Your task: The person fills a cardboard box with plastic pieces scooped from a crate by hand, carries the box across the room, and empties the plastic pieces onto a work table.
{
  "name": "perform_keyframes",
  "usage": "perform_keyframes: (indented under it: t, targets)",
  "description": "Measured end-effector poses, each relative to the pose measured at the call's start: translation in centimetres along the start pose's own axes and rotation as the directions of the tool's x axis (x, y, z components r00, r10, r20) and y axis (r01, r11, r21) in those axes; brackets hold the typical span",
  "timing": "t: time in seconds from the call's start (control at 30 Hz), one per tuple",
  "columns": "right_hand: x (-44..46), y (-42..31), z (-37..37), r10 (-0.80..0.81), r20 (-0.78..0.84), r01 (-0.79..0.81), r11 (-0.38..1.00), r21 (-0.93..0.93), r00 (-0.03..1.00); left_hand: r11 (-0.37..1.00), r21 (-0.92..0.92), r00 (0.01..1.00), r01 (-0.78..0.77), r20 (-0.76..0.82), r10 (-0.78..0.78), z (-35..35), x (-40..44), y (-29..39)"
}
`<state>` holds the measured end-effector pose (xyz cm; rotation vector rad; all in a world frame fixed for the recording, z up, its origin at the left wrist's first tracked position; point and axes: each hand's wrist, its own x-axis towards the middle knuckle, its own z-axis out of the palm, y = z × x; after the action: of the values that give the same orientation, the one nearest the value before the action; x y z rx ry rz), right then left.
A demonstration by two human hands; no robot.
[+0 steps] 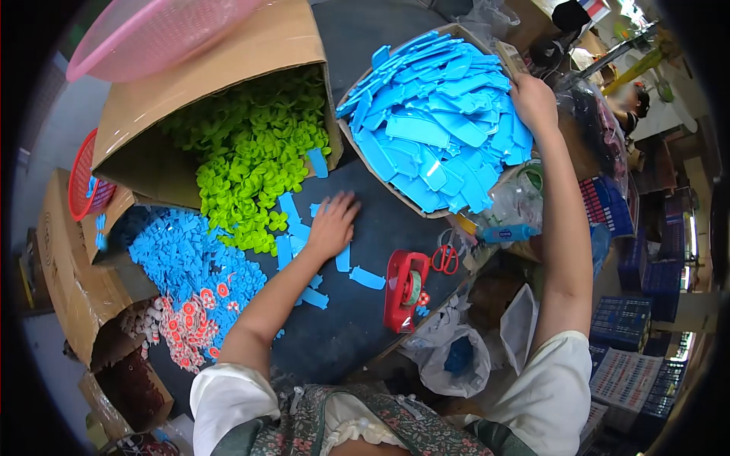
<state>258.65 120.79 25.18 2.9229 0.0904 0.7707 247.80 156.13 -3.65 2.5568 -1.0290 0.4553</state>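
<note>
My left hand (332, 226) lies palm down over loose flat blue plastic pieces (285, 251) on the dark table (334, 334), its fingers stretched out and apart. At the far right side of an open cardboard box (357, 156) heaped with flat light-blue plastic pieces (441, 121), my right hand (534, 102) grips the rim. Its fingertips are partly hidden at the edge. More blue pieces lie scattered around my left hand, and one blue piece (318, 163) rests against the green heap.
A tipped carton (220, 57) spills green flower-shaped pieces (255, 167). Beside it lie small blue parts (182, 243) and red-and-white pieces (186, 327). A red tape dispenser (399, 292), red-handled scissors (445, 259) and a white plastic bag (456, 365) are near the front edge.
</note>
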Motion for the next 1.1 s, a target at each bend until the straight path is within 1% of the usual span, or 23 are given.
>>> perform_keyframes:
  t: [0.07, 0.1, 0.13, 0.17, 0.2, 0.23, 0.27, 0.3, 0.33, 0.4, 0.43, 0.47, 0.5, 0.57, 0.6, 0.67, 0.7, 0.73, 0.8, 0.83, 0.93, 1.0, 1.1]
  targets:
    - [-0.1, -0.1, 0.0, -0.001, 0.001, 0.001, 1.0, 0.001, 1.0, 0.967, 0.202, 0.987, 0.158, -0.057, -0.149, 2.0, 0.7, -1.1]
    - [-0.2, -0.1, 0.2, -0.017, -0.033, 0.017, 1.0, 0.002, 0.999, 0.96, 0.18, 0.972, 0.216, 0.048, -0.228, 2.2, 0.1, -1.3]
    - [-0.2, 0.1, 0.2, -0.033, -0.068, 0.033, 0.999, 0.004, 0.997, 0.961, 0.172, 0.974, 0.215, 0.038, -0.225, 2.6, -0.6, -0.8]
    - [-0.4, -0.2, -0.3, -0.052, -0.067, 0.052, 0.999, 0.003, 0.996, 0.937, 0.041, 0.937, 0.347, 0.04, -0.348, 2.2, -1.0, 0.0]
    - [-0.3, -0.2, -0.2, -0.046, -0.072, 0.046, 0.999, -0.002, 0.996, 0.881, -0.086, 0.885, 0.466, 0.065, -0.461, 2.0, -1.3, 0.5]
    - [-0.4, -0.2, -0.1, -0.064, -0.072, 0.064, 0.998, -0.003, 0.995, 0.794, -0.339, 0.838, 0.505, -0.026, -0.545, 2.5, -1.0, 1.1]
    - [-0.4, -0.1, 0.1, -0.083, -0.071, 0.083, 0.997, -0.004, 0.994, 0.798, -0.339, 0.843, 0.498, -0.026, -0.537, 1.6, 0.6, 2.0]
    - [-0.3, 0.0, 0.4, -0.074, -0.063, 0.075, 0.997, 0.004, 0.995, 0.452, -0.803, 0.688, 0.388, -0.074, -0.722, -0.4, 3.0, 3.4]
    - [-0.6, -0.1, 0.4, -0.069, -0.064, 0.069, 0.998, 0.002, 0.996, 0.008, -0.998, 0.507, 0.054, 0.021, -0.862, -2.7, 5.4, 4.7]
    - [-0.6, -0.4, -0.1, -0.07, -0.067, 0.071, 0.997, 0.007, 0.995, 0.343, -0.939, 0.486, -0.019, -0.308, -0.818, -7.2, 9.7, 6.2]
    - [-0.6, -0.3, -0.1, -0.079, -0.057, 0.079, 0.997, 0.008, 0.995, 0.628, -0.777, 0.497, 0.041, -0.529, -0.688, -9.0, 11.0, 6.3]
    - [-0.7, -0.4, -0.3, -0.082, -0.066, 0.082, 0.997, 0.003, 0.994, 0.843, -0.53, 0.518, 0.095, -0.697, -0.497, -10.4, 12.1, 6.4]
    - [-0.9, -0.7, -0.6, -0.066, -0.052, 0.067, 0.997, 0.028, 0.996, 0.844, -0.529, 0.511, 0.089, -0.703, -0.495, -11.5, 13.4, 6.3]
    - [-1.2, -0.9, -0.6, -0.067, -0.059, 0.07, 0.995, 0.064, 0.996, 0.949, -0.307, 0.587, 0.073, -0.756, -0.289, -13.0, 15.9, 5.6]
    - [-1.2, -0.8, -0.5, -0.063, -0.067, 0.067, 0.996, 0.063, 0.996, 0.951, -0.302, 0.587, 0.066, -0.759, -0.282, -13.2, 16.7, 5.3]
    - [-1.5, -0.7, -0.2, -0.079, -0.081, 0.085, 0.994, 0.071, 0.994, 0.918, -0.334, 0.698, 0.212, -0.606, -0.382, -13.3, 17.8, 4.6]
    - [-1.5, -0.6, -0.1, -0.08, -0.086, 0.086, 0.994, 0.07, 0.993, 0.873, -0.423, 0.754, 0.242, -0.485, -0.443, -13.1, 18.1, 3.9]
    - [-1.7, -0.6, 0.0, -0.072, -0.087, 0.078, 0.994, 0.071, 0.994, 0.876, -0.42, 0.758, 0.238, -0.483, -0.438, -12.5, 17.9, 4.1]
    - [-1.7, -0.7, -0.1, -0.056, -0.085, 0.061, 0.997, 0.051, 0.995, 0.919, -0.246, 0.829, 0.307, -0.405, -0.386, -12.0, 17.3, 5.2]
    - [-1.7, -0.8, -0.2, -0.052, -0.089, 0.057, 0.997, 0.05, 0.995, 0.907, -0.296, 0.802, 0.299, -0.438, -0.407, -11.1, 17.3, 5.6]
    - [-1.8, -0.4, -0.4, -0.015, -0.109, 0.018, 0.999, 0.03, 0.994, 0.904, -0.287, 0.786, 0.317, -0.453, -0.42, -11.0, 17.2, 6.8]
    - [-1.6, 0.1, -0.5, -0.011, -0.109, 0.014, 1.0, 0.024, 0.994, 0.892, -0.317, 0.773, 0.322, -0.457, -0.441, -10.5, 17.2, 6.8]
    - [-1.8, 0.1, -1.0, -0.027, -0.111, 0.027, 1.0, -0.008, 0.993, 0.895, -0.37, 0.749, 0.247, -0.514, -0.419, -9.4, 16.7, 6.6]
